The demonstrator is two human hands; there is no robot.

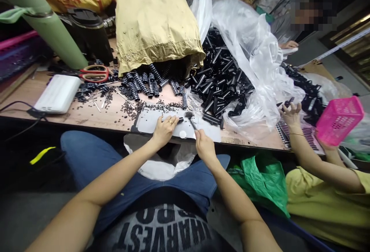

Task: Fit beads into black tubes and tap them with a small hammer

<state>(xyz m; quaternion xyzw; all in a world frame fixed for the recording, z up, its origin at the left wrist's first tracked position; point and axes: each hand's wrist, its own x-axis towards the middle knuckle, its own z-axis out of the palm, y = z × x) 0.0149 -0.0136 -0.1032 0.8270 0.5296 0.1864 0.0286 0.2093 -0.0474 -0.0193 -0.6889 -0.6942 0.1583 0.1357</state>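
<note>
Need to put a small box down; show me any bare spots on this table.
Bare wood lies between the white case and the small black beads, along the table edge. Crowded: black tubes, striped rollers, scissors.

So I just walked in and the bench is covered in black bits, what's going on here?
A seated person works at the table edge: the left hand holds a small black part on a grey sheet, the right hand holds a thin tool. Black tubes spill from a clear plastic bag. A co-worker's hand handles similar parts beside a pink basket.
</note>
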